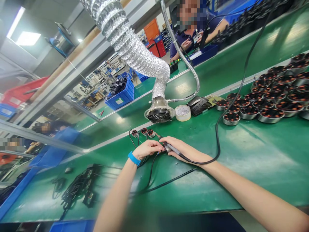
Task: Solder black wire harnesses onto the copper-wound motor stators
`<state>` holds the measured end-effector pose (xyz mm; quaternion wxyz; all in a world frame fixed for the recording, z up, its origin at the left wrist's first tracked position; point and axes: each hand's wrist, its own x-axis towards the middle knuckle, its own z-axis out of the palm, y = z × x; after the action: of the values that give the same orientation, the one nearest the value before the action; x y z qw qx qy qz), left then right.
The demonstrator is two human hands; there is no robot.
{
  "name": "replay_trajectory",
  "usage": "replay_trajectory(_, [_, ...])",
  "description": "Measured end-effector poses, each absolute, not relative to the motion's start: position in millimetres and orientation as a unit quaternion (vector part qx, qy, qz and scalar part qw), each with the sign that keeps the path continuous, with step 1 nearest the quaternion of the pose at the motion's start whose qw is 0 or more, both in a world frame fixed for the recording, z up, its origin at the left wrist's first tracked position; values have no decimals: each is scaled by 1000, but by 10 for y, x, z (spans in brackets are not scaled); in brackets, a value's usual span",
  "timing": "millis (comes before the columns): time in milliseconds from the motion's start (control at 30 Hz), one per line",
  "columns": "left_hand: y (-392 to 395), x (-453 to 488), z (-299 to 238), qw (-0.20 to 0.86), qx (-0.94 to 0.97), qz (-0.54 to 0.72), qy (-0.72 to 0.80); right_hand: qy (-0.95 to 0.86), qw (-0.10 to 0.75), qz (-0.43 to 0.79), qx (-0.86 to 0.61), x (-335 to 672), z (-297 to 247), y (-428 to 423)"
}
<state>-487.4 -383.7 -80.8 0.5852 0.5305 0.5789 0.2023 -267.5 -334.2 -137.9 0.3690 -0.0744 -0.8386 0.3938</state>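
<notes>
My right hand [181, 147] holds a soldering iron [175, 149] by its grey handle, its tip pointing towards the fingers of my left hand. My left hand [147, 149], with a blue band at the wrist, is closed in a pinch on the end of a black cable [152, 169]. A small metal round part [167, 148] sits between the two hands, partly covered by fingers. Just beyond them stand several small round motor parts [151, 133] with copper windings and black cables attached. The joint at the iron's tip is too small to make out.
A fume extraction duct [159, 111] hangs above the hands. Beside it are a round tub [182, 112] and a dark metal plate [199, 105]. Larger motor stators [270, 115] crowd the right. Bundled black cables [78, 187] lie left. A co-worker [193, 35] sits opposite.
</notes>
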Motion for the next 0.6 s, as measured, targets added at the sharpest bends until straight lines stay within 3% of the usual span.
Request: replay_trajectory(600, [-4005, -4822, -903, 583, 447, 259, 627, -830, 361, 411, -112, -2666, -1331, -3338])
